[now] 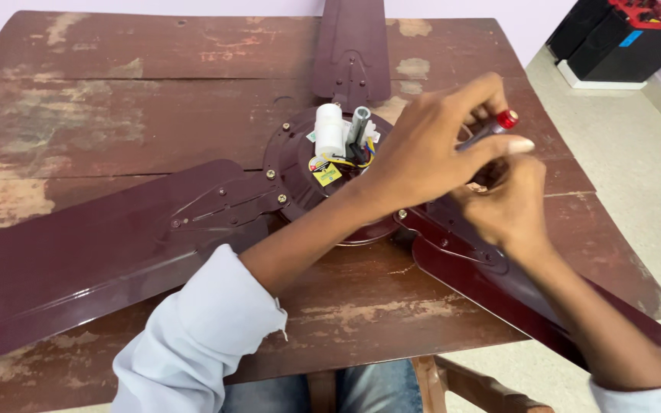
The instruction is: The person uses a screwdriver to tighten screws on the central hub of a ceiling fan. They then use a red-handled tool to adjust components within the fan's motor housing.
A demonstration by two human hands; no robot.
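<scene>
Left hand gripping red-capped tool, yellow square label — fan hub

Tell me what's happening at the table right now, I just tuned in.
A person sits at a worn wooden table with a maroon ceiling fan lying on it, blades spread. Both hands work over the motor hub, beside its white capacitor and coloured wires. The left hand pinches a small screwdriver with a red cap, its tip hidden behind the fingers. The right hand sits just under it, at the hub's right edge where a blade bracket joins.
</scene>
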